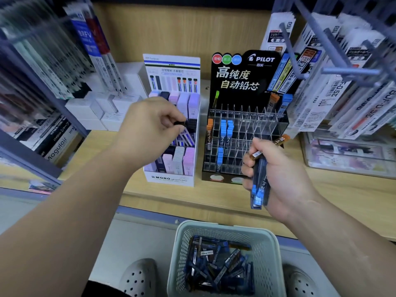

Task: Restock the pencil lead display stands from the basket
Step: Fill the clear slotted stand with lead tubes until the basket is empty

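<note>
- Left hand (150,129): I see thumb and forefinger pinching a small black lead case (179,123). The case is held at the middle tier of the MONO graph display stand (171,179), just beside the dark cases standing there.
- MONO graph display stand: a white card stand in three tiers on the wooden shelf (332,200). Lilac and pink cases fill the top and bottom tiers, and dark and blue-labelled ones the middle tier.
- Right hand (278,174): the fingers are curled round a bundle of lead cases (259,185), dark tubes with blue caps at the lower end and orange caps at the upper. The bundle is held in front of the Pilot display stand (246,82); I cannot tell whether it touches it.
- Pilot display stand: a black backboard over a clear acrylic grid of compartments, just right of the MONO stand. Blue-capped cases (227,127) stand in its left columns, with orange-capped cases (210,125) at the left edge.
- Basket (266,260): pale lattice plastic, below the shelf edge and between a pair of perforated clogs (139,277). I see a loose heap of dark and blue lead cases (214,264) inside.
- Surroundings: packaged refills (342,82) hang on hooks at right, and white boxes (96,112) stand left of the MONO stand.
</note>
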Action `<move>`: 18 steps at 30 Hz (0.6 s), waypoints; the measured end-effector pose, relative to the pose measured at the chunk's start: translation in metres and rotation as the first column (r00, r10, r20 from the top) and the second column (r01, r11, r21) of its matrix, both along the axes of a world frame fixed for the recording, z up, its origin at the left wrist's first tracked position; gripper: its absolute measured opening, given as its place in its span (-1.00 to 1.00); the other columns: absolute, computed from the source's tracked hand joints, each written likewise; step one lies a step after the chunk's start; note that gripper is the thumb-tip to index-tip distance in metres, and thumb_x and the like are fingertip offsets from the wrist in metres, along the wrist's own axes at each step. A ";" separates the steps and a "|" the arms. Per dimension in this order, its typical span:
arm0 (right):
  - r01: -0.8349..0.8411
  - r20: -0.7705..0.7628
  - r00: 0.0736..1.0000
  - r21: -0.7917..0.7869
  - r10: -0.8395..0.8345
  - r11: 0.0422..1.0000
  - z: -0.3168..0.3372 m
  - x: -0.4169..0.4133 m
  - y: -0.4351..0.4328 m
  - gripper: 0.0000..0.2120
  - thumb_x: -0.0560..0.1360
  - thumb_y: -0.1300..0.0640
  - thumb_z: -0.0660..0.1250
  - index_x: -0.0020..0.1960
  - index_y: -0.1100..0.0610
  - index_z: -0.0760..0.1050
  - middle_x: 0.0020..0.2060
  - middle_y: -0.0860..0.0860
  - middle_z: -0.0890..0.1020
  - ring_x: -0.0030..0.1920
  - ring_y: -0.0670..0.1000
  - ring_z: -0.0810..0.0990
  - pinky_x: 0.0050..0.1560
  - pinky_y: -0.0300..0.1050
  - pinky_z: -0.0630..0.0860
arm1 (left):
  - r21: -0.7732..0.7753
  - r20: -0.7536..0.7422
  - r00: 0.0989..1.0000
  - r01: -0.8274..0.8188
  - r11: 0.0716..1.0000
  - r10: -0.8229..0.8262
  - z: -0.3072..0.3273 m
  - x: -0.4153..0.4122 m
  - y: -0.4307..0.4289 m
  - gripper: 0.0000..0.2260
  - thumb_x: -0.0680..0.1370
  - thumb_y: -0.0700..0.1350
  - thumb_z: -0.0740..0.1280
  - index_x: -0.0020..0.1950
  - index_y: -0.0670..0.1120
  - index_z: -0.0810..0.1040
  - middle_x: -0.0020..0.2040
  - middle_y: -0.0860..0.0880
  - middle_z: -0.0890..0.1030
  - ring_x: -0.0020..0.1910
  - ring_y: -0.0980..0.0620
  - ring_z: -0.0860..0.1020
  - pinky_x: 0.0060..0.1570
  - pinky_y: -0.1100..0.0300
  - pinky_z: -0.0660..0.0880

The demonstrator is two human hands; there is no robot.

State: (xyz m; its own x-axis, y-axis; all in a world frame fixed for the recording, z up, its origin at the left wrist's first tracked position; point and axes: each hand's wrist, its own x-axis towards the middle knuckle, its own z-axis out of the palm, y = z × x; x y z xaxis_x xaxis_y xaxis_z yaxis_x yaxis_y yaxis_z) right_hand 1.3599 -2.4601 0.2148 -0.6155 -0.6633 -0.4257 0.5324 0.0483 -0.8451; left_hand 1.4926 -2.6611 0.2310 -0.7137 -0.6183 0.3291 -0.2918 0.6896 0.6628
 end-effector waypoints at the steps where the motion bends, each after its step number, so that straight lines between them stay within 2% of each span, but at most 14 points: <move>1: -0.003 -0.001 1.000 0.006 0.003 1.000 0.000 0.000 0.000 -0.70 0.62 0.03 0.29 -0.27 0.05 0.44 -0.39 -0.01 0.43 -0.42 -0.03 0.37 -0.46 -0.18 0.34 | -0.036 0.016 1.000 0.016 0.999 -0.015 -0.003 -0.001 0.000 -0.85 0.47 -0.26 0.51 -0.05 -0.03 0.69 -0.12 0.05 0.60 -0.23 0.15 0.57 -0.11 0.30 0.54; 5: -0.064 -0.002 0.998 0.044 0.064 0.997 -0.002 -0.003 0.002 -0.75 0.61 0.00 0.32 -0.22 0.05 0.45 -0.37 0.00 0.45 -0.41 -0.02 0.39 -0.43 -0.16 0.31 | -0.166 0.053 0.995 0.091 0.982 -0.083 -0.010 -0.010 0.001 -0.84 0.44 -0.31 0.51 -0.05 -0.09 0.71 -0.17 0.09 0.56 -0.26 0.22 0.53 -0.14 0.30 0.49; 7: -0.126 0.005 0.992 0.057 0.126 0.990 -0.002 -0.005 0.003 -0.77 0.60 0.00 0.33 -0.19 0.06 0.46 -0.36 0.01 0.46 -0.42 -0.03 0.40 -0.42 -0.17 0.28 | -0.227 0.070 0.994 0.101 0.969 -0.087 -0.014 -0.013 0.001 -0.84 0.41 -0.31 0.52 -0.07 -0.11 0.72 -0.20 0.09 0.54 -0.26 0.25 0.49 -0.12 0.19 0.50; 10: -0.243 0.003 0.970 0.066 0.243 0.968 -0.001 -0.006 0.006 -0.77 0.60 -0.03 0.34 -0.18 0.05 0.47 -0.36 0.01 0.46 -0.41 -0.03 0.40 -0.47 -0.18 0.31 | -0.276 0.117 0.991 0.096 0.956 -0.066 -0.020 -0.017 0.000 -0.85 0.39 -0.28 0.53 -0.08 -0.09 0.73 -0.17 0.08 0.56 -0.18 0.08 0.53 -0.14 0.01 0.57; 14: -0.360 -0.024 0.932 0.081 0.363 0.930 0.002 -0.006 0.011 -0.76 0.59 -0.06 0.34 -0.18 0.05 0.49 -0.37 0.01 0.45 -0.40 -0.02 0.39 -0.47 -0.19 0.33 | -0.323 0.166 0.986 0.055 0.945 -0.001 -0.021 -0.022 0.001 -0.81 0.38 -0.22 0.55 -0.05 -0.03 0.70 -0.18 0.08 0.54 -0.18 0.07 0.53 -0.14 -0.03 0.57; 16: -0.381 -0.038 0.922 0.095 0.386 0.920 0.003 -0.006 0.012 -0.75 0.57 -0.09 0.35 -0.18 0.05 0.50 -0.37 0.01 0.45 -0.41 -0.02 0.39 -0.46 -0.19 0.33 | -0.289 0.117 0.993 0.009 0.957 0.026 -0.014 -0.025 0.009 -0.84 0.41 -0.17 0.53 -0.05 0.00 0.69 -0.20 0.08 0.57 -0.19 0.11 0.52 -0.12 0.07 0.55; 17: -0.389 -0.045 0.918 0.100 0.394 0.916 0.004 -0.005 0.012 -0.74 0.57 -0.10 0.36 -0.18 0.06 0.51 -0.37 0.01 0.46 -0.41 -0.02 0.40 -0.46 -0.19 0.33 | -0.204 0.066 0.998 -0.008 0.979 0.022 -0.007 -0.028 0.017 -0.90 0.45 -0.14 0.51 -0.08 0.02 0.68 -0.23 0.09 0.58 -0.24 0.16 0.50 -0.15 0.17 0.52; 18: -0.399 -0.055 0.912 0.104 0.406 0.911 0.004 -0.006 0.013 -0.74 0.56 -0.09 0.36 -0.17 0.07 0.51 -0.38 0.01 0.45 -0.42 -0.03 0.40 -0.46 -0.20 0.32 | -0.053 0.007 1.000 -0.009 0.999 0.009 0.001 -0.031 0.028 -0.95 0.49 -0.12 0.48 -0.11 0.02 0.68 -0.27 0.10 0.60 -0.30 0.20 0.47 -0.20 0.26 0.47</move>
